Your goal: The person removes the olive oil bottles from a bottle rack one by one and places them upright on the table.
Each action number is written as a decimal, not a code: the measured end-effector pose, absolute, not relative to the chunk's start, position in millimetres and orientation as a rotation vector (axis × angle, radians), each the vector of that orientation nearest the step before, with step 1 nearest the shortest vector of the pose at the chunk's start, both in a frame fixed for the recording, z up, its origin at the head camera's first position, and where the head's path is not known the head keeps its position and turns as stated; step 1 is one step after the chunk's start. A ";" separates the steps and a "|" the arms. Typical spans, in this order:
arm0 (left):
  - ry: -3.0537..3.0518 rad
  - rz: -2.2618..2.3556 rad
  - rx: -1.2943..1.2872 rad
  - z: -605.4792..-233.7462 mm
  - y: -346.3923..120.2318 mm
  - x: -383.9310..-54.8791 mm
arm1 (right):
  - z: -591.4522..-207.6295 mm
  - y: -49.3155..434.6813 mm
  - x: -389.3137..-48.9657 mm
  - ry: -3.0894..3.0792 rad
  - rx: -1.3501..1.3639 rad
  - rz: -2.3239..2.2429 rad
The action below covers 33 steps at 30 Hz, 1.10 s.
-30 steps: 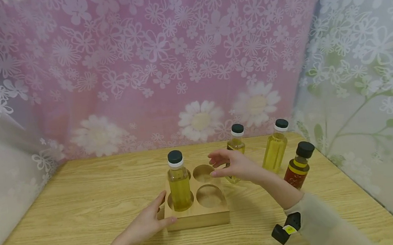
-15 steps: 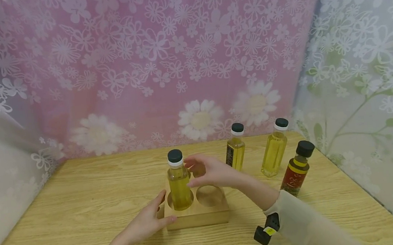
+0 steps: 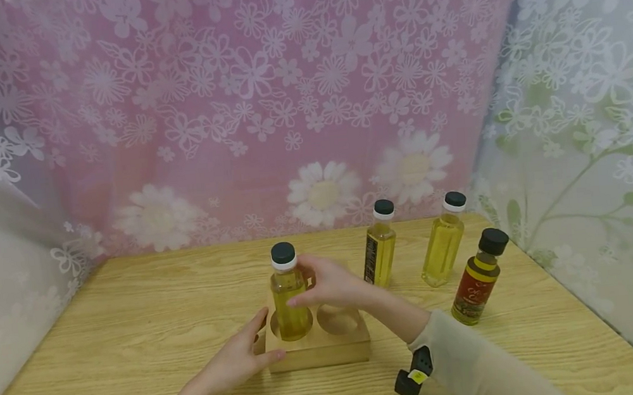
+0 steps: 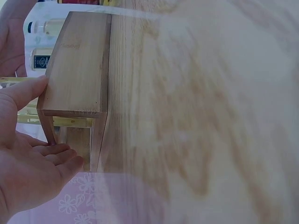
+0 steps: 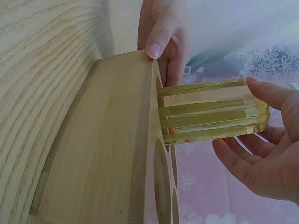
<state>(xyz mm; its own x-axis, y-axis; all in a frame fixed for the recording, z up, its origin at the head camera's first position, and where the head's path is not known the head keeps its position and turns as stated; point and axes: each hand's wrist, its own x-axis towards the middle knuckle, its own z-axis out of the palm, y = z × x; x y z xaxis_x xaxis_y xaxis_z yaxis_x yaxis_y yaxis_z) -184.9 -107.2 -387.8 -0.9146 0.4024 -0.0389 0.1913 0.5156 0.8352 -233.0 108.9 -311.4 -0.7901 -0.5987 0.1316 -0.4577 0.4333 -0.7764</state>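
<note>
A bottle of yellow oil (image 3: 290,302) with a dark cap stands upright in the front left hole of a wooden bottle holder (image 3: 332,355). My left hand (image 3: 237,358) holds the holder at its front left corner, thumb on the front face and fingers along the left side. My right hand (image 3: 330,283) is at this bottle's right side. In the right wrist view, the right thumb (image 5: 271,93) touches the glass while the fingers curve round the other side. The front right hole is visible; the back holes are mostly hidden by the right hand and bottle.
Two more oil bottles with dark green caps, one nearer (image 3: 380,248) and one farther right (image 3: 443,242), stand behind the right arm. A red-labelled bottle (image 3: 476,287) stands at the right. A floral curtain (image 3: 284,99) hangs behind the wooden table (image 3: 176,287).
My right hand has moved left from above the back right hole to the bottle in the holder, its thumb and fingers now round it. The left hand stays on the holder.
</note>
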 end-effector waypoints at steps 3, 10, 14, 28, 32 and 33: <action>2.536 1.352 0.513 -388.0 -107.0 -185.0 | -311.1 107.8 -231.3 2.537 -0.903 -1.294; 2.540 1.353 0.504 -386.6 -106.4 -185.0 | -308.4 107.3 -227.3 2.567 -0.891 -1.308; 2.526 1.355 0.510 -386.0 -106.1 -184.9 | -307.6 107.8 -225.9 2.591 -0.890 -1.296; 2.511 1.367 0.483 -386.0 -107.5 -183.1 | -289.6 111.9 -224.9 2.654 -0.880 -1.279; 2.509 1.363 0.467 -385.7 -108.0 -182.4 | -281.8 117.0 -226.8 2.620 -0.903 -1.320; 2.507 1.363 0.469 -385.9 -108.3 -182.3 | -279.5 118.8 -227.0 2.612 -0.909 -1.331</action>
